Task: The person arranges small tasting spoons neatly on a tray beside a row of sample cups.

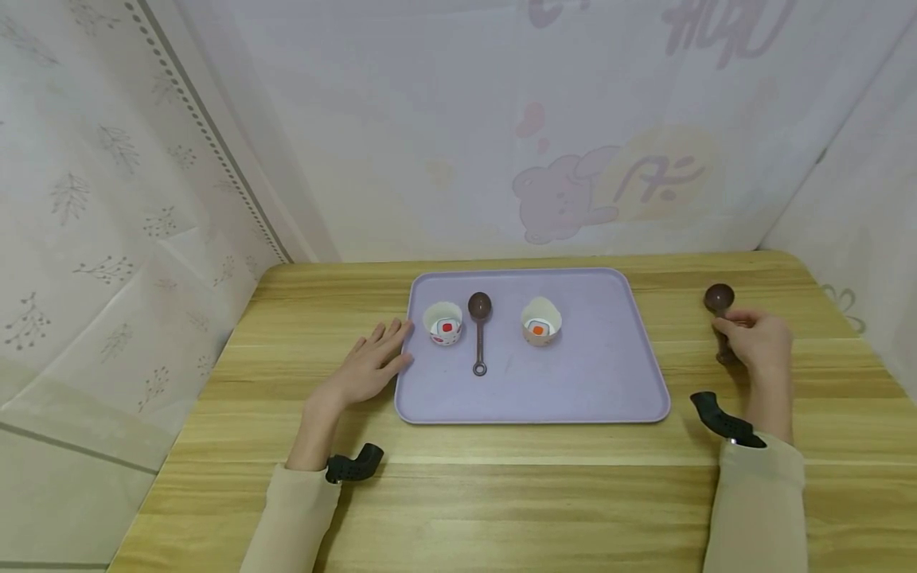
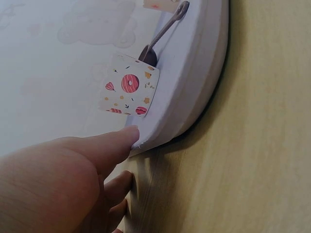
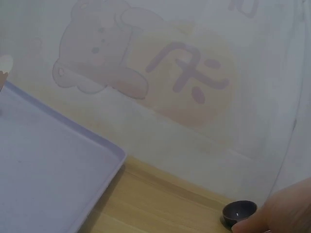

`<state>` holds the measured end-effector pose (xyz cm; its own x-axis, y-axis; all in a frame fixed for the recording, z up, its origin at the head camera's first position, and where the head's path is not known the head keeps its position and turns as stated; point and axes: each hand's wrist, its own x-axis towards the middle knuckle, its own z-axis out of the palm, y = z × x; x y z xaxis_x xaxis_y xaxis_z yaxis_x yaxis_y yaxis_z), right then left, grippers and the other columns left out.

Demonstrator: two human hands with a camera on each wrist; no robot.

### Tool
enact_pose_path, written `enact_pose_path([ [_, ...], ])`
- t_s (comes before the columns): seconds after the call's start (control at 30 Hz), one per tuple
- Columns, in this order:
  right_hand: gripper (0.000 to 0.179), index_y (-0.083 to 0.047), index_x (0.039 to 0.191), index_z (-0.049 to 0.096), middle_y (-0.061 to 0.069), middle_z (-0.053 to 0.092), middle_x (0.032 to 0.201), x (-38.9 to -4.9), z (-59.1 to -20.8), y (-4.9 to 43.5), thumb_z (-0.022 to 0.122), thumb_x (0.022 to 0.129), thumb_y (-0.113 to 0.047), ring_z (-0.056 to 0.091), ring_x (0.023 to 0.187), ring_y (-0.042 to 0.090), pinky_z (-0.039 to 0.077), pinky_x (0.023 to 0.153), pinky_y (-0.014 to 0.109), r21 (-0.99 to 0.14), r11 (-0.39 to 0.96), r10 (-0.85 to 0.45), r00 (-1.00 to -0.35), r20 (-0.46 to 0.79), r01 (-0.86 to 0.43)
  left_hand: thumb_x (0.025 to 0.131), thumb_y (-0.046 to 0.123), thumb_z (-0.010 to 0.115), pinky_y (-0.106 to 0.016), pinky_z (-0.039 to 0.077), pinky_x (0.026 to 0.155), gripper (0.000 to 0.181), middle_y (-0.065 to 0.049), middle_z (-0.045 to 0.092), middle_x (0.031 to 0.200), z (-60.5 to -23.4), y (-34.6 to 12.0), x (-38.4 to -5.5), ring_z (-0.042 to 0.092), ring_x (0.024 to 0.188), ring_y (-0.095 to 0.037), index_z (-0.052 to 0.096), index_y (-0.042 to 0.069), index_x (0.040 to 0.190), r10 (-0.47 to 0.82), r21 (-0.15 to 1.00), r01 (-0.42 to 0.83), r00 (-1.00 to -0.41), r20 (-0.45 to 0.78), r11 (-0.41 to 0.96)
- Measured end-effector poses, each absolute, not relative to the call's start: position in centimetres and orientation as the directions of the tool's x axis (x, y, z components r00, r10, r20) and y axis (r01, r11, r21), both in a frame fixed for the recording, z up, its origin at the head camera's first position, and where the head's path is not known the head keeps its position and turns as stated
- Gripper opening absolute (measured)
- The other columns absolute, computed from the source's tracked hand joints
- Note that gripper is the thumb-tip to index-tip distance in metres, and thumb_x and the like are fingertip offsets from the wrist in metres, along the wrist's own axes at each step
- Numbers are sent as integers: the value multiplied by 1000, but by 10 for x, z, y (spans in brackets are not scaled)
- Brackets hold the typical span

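Observation:
At the right of the table, my right hand (image 1: 761, 342) pinches the handle of a brown measuring spoon (image 1: 719, 298), its bowl facing up. The same spoon's dark bowl (image 3: 239, 213) shows low in the right wrist view. My left hand (image 1: 368, 368) touches the left rim of the lilac tray (image 1: 595, 390), fingers extended. On that tray, a second brown measuring spoon (image 1: 480, 334) lies between two paper cups. The left cup (image 1: 443, 324) has a red-marked piece inside and a donut print outside; the right cup (image 1: 540, 322) holds an orange-marked piece.
The tray rests on a wooden table (image 1: 501, 509). Behind it hangs a pale curtain (image 1: 401, 159) with a bear print, and a leaf-patterned curtain (image 1: 107, 199) stands at the left. Black wrist mounts (image 1: 356, 463) stick out from both sleeves.

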<state>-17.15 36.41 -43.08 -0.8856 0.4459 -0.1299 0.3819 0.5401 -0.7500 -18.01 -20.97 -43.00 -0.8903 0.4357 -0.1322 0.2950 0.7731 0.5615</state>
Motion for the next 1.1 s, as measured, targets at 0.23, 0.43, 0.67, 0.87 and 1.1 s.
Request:
enact_pose_path([
  [0.23, 44, 11, 125, 59, -11, 57, 77, -170, -430, 362, 60, 100, -26, 56, 58, -1, 52, 52, 20, -760, 523, 438, -887, -148, 385, 109, 34, 44, -64, 2, 119, 61, -20, 15, 166, -428, -209, -179, 6, 152, -45, 24, 9, 161, 434, 561, 295, -891, -130, 774],
  [0.43, 46, 8, 125, 59, -16, 54, 75, -171, -430, 364, 60, 99, -30, 53, 61, -1, 49, 53, 19, -751, 531, 444, -884, -147, 392, 109, 34, 44, -64, 2, 119, 61, -19, 15, 166, -427, -208, -178, 6, 152, -45, 24, 9, 161, 431, 562, 289, -892, -135, 775],
  [0.67, 44, 4, 124, 58, -17, 55, 75, -171, -429, 362, 61, 97, -31, 54, 63, -2, 48, 55, 17, -777, 491, 453, -877, -158, 394, 109, 33, 44, -65, 2, 119, 61, -20, 16, 165, -428, -208, -179, 6, 152, -45, 24, 8, 161, 433, 557, 295, -892, -132, 776],
  [0.87, 47, 4, 128, 56, -11, 56, 83, -171, -427, 361, 59, 99, -33, 54, 69, 0, 48, 59, 16, -780, 478, 464, -870, -167, 404, 109, 33, 44, -65, 2, 119, 61, -21, 16, 165, -428, -208, -179, 6, 151, -46, 24, 7, 161, 434, 554, 297, -891, -131, 777],
  [1.1, 36, 4, 118, 56, -18, 55, 69, -176, -425, 355, 57, 100, -26, 55, 58, -1, 49, 53, 18, -821, 447, 439, -886, -145, 356, 109, 33, 44, -65, 2, 119, 61, -21, 16, 165, -427, -208, -179, 6, 151, -46, 24, 7, 161, 432, 555, 294, -892, -134, 778],
])
